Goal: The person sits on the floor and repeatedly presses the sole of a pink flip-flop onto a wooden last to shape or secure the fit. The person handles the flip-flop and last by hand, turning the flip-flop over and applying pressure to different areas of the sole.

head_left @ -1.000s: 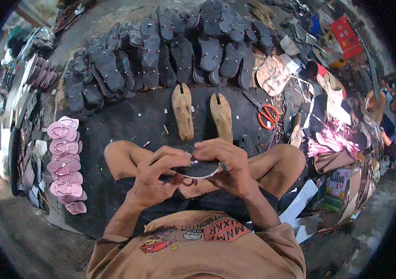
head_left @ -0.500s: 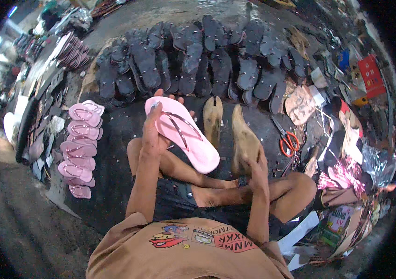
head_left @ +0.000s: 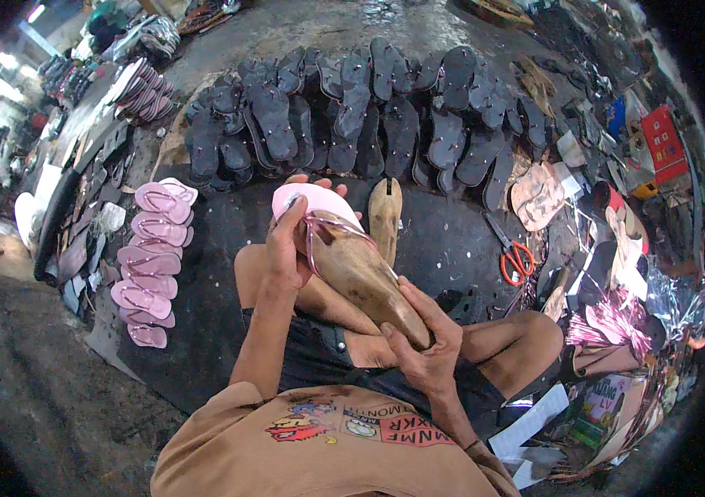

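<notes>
Centre of frame: pink sandal [head_left: 311, 200] and wooden last [head_left: 361, 282] held together, slanting from upper left to lower right above the person's folded legs [head_left: 506, 360]. Left hand [head_left: 284, 253] clamped on the sandal at its upper-left end; thumb pressed flat on the pink top face, fingers passing underneath, tips showing beyond the upper edge. Most of the sandal lies up and right of that palm, its lower part covered by the last. Strap [head_left: 342, 224] crosses over the last's notched front, which sits on the footbed just right of the left thumb. Right hand [head_left: 431, 352] closed around the last's rounded lower end: thumb on the near left side, fingers along the right edge, the wood running up and left out of the grip. Right hand well apart from the pink end. A second wooden last [head_left: 385, 217] lies on the dark mat [head_left: 212, 331], just up and right of the held pair. Left of frame, a column of pink sandals [head_left: 149, 294]; across the top, dark soles [head_left: 270, 124] in a broad band; right of centre, orange-handled scissors [head_left: 518, 263].
</notes>
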`<state>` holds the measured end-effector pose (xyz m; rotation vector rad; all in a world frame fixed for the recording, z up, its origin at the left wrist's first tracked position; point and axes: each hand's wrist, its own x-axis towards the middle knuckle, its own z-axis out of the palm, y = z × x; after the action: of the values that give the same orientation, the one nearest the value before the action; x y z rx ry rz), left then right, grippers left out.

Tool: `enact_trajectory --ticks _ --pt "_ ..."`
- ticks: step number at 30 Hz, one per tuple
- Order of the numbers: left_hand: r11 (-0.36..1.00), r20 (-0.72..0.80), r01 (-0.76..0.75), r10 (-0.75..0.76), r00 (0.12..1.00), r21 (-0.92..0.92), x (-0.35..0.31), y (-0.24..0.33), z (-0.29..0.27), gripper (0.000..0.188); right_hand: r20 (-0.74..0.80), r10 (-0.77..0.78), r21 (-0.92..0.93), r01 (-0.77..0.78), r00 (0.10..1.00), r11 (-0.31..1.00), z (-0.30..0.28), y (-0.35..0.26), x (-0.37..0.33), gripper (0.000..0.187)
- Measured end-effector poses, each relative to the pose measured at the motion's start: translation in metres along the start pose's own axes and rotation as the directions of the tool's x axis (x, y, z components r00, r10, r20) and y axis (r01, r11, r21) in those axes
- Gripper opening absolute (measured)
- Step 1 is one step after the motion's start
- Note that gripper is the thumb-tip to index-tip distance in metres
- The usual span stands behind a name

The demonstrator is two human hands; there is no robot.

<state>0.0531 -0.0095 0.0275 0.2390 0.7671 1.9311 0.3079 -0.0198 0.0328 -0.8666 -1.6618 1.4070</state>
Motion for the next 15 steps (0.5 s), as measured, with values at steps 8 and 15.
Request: enact_trajectory --ticks 8,15 --pt "0.985 0.068 0.030 -0.042 0.997 0.171 -0.003 -0.024 0.003 0.052 -0.081 -0.150 -0.081 0.144 0.985 0.986 0.032 0.033 0.000 0.058" --pt "0.930 -0.375 0.359 -0.306 0.875 0.078 -0.085 -0.085 -0.057 0.070 0.033 -0.177 -0.535 0.168 0.984 0.828 0.050 0.061 -0.026 0.069"
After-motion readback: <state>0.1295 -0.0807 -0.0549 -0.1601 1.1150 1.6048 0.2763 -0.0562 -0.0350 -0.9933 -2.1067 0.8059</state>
